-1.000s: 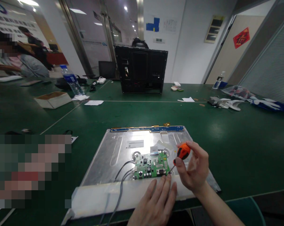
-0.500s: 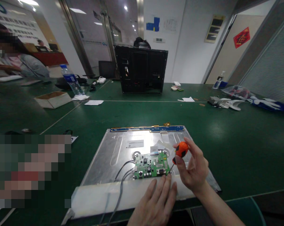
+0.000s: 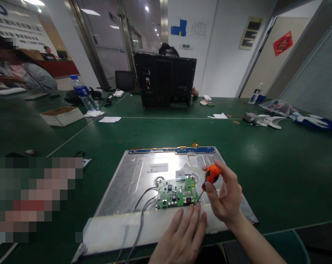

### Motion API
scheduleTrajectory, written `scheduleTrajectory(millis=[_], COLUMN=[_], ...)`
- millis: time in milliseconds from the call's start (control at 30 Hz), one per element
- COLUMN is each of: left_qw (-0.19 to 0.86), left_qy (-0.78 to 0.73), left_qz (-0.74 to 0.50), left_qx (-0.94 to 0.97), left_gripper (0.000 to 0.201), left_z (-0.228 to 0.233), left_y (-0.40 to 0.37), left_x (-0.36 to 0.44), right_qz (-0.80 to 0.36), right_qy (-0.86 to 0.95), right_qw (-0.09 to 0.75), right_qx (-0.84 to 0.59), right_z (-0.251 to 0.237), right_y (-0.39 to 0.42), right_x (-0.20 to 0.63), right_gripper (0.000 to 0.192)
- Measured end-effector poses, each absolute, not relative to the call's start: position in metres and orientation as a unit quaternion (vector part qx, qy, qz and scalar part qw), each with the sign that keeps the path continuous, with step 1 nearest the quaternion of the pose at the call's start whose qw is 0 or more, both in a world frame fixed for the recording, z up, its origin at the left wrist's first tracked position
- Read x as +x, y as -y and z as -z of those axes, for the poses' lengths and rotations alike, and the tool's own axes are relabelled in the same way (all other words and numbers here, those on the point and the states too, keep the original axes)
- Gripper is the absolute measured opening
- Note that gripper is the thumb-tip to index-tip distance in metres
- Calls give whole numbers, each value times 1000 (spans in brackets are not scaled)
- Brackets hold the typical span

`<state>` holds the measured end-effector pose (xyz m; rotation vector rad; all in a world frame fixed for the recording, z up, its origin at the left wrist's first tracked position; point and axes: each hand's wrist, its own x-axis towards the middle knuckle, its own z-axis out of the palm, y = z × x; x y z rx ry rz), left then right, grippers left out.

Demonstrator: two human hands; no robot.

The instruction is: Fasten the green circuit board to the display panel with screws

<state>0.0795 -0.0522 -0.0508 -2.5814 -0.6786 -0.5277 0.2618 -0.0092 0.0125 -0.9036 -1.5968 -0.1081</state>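
Observation:
A metal display panel (image 3: 119, 183) lies flat on the green table, with a green circuit board (image 3: 179, 190) on its back. In my right hand (image 3: 227, 196) is a screwdriver (image 3: 212, 173) with an orange and black handle, its shaft slanting down to the board's lower right corner. My left hand (image 3: 181, 234) rests flat, fingers stretched, on the whitish strip (image 3: 116, 231) along the panel's near edge, fingertips at the board's edge. Dark cables (image 3: 141, 220) run from the board's left side over the strip. A blue board strip (image 3: 166, 150) lines the far edge.
A black monitor housing (image 3: 166, 80) stands upright across the table, a person partly behind it. To the left are a carton (image 3: 62, 116), a water bottle (image 3: 84, 93) and another person. Grey-white parts (image 3: 263, 120) and a plastic bag (image 3: 278, 107) lie at right.
The screwdriver handle and my right hand have shifted very slightly; the tip stays at the same corner. Beyond the black housing, the other person's head moved right and a hand now shows beside it.

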Motion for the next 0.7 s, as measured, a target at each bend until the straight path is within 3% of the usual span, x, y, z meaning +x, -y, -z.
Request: scheduleTrajectory(millis=[300,567,700], left_qw=[206,207,207], left_qy=[242,245,245], left_qz=[199,175,190], left_qx=[-927,-931,-928], left_gripper=[47,55,51], left_z=[48,51,50], left_y=[52,53,53], left_x=[80,79,79], right_qz=[110,34,49], right_qy=[696,676,671], right_qw=[589,621,623], right_qx=[-395,-394,-399], right_z=[-26,-5,-5], right_y=[8,10,9], right_x=[258,260,260], right_gripper=[52,55,54])
